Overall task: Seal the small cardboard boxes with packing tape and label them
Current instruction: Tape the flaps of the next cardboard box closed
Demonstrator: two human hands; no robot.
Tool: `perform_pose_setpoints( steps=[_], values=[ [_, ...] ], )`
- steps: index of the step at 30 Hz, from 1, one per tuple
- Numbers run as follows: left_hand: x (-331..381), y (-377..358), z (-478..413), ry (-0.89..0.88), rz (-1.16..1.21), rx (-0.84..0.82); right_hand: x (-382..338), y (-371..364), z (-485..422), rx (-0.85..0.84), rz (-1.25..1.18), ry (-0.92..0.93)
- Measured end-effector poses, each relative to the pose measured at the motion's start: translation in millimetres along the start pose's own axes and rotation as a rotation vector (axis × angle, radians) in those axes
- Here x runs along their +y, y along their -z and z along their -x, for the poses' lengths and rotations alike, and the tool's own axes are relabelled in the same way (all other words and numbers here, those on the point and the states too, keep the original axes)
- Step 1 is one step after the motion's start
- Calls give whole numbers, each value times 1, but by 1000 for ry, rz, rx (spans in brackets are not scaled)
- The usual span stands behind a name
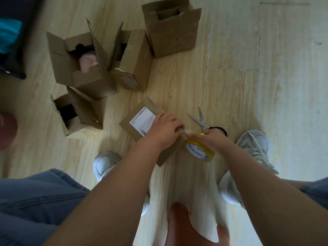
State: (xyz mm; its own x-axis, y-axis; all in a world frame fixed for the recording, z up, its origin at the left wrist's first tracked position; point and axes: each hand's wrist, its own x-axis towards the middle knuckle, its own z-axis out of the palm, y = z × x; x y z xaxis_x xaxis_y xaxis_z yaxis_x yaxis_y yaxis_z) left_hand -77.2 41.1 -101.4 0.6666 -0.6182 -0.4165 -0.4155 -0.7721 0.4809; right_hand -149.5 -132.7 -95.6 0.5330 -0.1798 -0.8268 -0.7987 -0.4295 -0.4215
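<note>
We cannot read the small print on the label (142, 121). Our left hand (164, 129) covers its near corner and the box (152, 106) end it grips. Our right hand (213, 139) hides part of the tape roll (198, 151) and the handles of the scissors (202, 121). A dark blurred shape (16, 32) is cut off at the upper left edge.

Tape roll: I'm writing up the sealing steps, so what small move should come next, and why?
Probably draw the tape roll away with the right hand, laying a strip along the labelled box. The left hand pins the tape end at the box edge, the roll sits right beside it, and the scissors lie on the floor.
</note>
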Motion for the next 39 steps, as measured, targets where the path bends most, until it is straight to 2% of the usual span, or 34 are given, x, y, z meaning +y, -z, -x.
perform_pose_setpoints(
  steps=[5, 12, 15, 18, 21, 23, 25, 28, 30, 33, 36, 39],
  values=[
    [-1, -4, -1, -7, 51, 11, 3, 6, 3, -103, -36, -28],
    [4, -4, 1, -21, -32, 11, 3, -5, 6, -15, 18, 11],
    [6, -12, 16, 37, -131, 79, 3, -5, 7, 10, -12, 54],
    [16, -27, 40, 241, -90, 320, 1, -5, 7, 7, 8, 83],
    [34, -36, 61, 610, 144, 555, 1, -7, 8, -6, 38, 64],
    [42, -39, 70, 885, 407, 629, 2, -8, 7, -8, 38, 52],
    [46, -43, 75, 1002, 647, 602, 1, -9, 8, -3, 20, 57],
    [48, -51, 76, 959, 949, 546, -1, -10, 9, -25, 3, 60],
    [47, -53, 78, 935, 988, 536, -1, -11, 10, -64, -63, 38],
    [41, -56, 82, 877, 912, 461, -1, -12, 13, -102, -124, 30],
    [37, -59, 87, 751, 729, 338, -3, -9, 15, -79, -30, 29],
    [29, -57, 88, 711, 714, 353, -8, -5, 19, -89, -49, 21]
  ],
)
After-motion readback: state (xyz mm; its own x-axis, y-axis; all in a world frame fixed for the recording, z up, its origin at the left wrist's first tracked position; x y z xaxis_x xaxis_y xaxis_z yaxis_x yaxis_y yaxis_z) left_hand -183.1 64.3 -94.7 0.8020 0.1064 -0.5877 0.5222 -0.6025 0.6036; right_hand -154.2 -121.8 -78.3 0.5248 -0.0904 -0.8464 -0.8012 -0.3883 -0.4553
